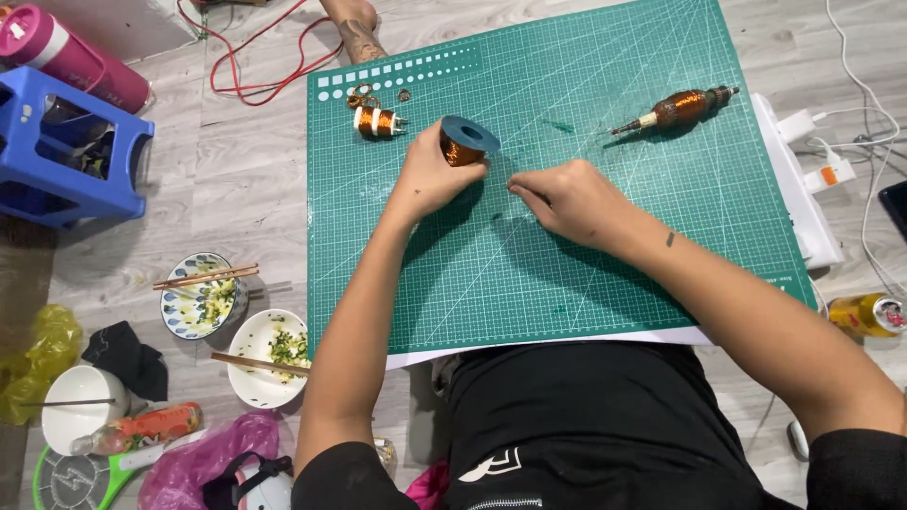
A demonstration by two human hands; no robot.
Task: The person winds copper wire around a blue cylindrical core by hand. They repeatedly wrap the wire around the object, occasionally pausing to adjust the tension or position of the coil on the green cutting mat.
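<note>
Blue-flanged spool of copper wire (463,142), tilted on green mat (567,255)

Black short-sleeved top, white chest mark

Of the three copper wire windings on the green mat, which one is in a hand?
The spool with the blue flange, gripped by the left hand. The white-banded coil and the long spindle-shaped winding lie untouched farther back.

Single head-worn view, steeply downward and near, over a green cutting mat (586,189) on the floor.
</note>
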